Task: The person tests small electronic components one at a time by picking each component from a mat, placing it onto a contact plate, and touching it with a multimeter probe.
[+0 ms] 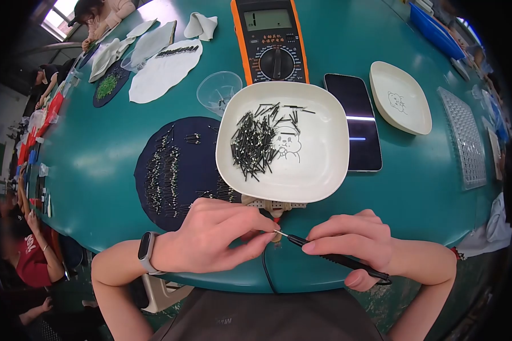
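In my right hand (pixel 355 241) is a black test probe (pixel 347 262), its metal tip pointing left. Thumb and index finger of my left hand (pixel 216 233) pinch at that tip; what they hold, if anything, is too small to name. A beige fixture with red (pixel 277 220) sits just behind my fingertips, partly hidden. Beyond it stands a white dish (pixel 324 182) with a drawn animal inside and a pile of thin black parts with silvery ends (pixel 253 142). The orange-and-black multimeter (pixel 277 63) behind the dish shows a "1" on its screen.
Left of the dish lies a dark blue mat (pixel 198 165) with rows of similar small parts. A clear cup (pixel 216 91), a dark phone (pixel 352 122), a second white dish (pixel 412 116) and a clear tray (pixel 463 136) surround it. Other people sit along the left.
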